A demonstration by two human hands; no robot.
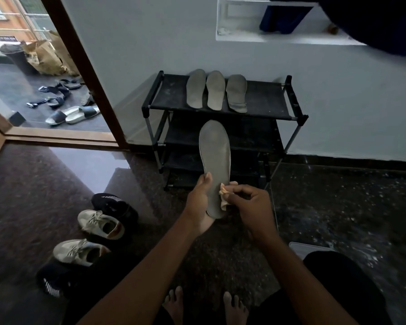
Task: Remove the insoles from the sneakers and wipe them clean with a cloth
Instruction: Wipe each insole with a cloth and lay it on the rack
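The insole [215,156] stands up out of my left hand [198,202], which grips its heel end so its long axis runs away from me, while my right hand [251,207], just beside it, pinches the cloth [224,195] against its near right edge, the cloth mostly hidden by that hand.

- Your left hand [198,202] and right hand [253,207] are bare, as are both forearms as far back as they show.
- Your feet [174,306] are bare, toes in view.
- Plain black fabric [342,289], loose and soft-looking, covers your right leg around the knee.
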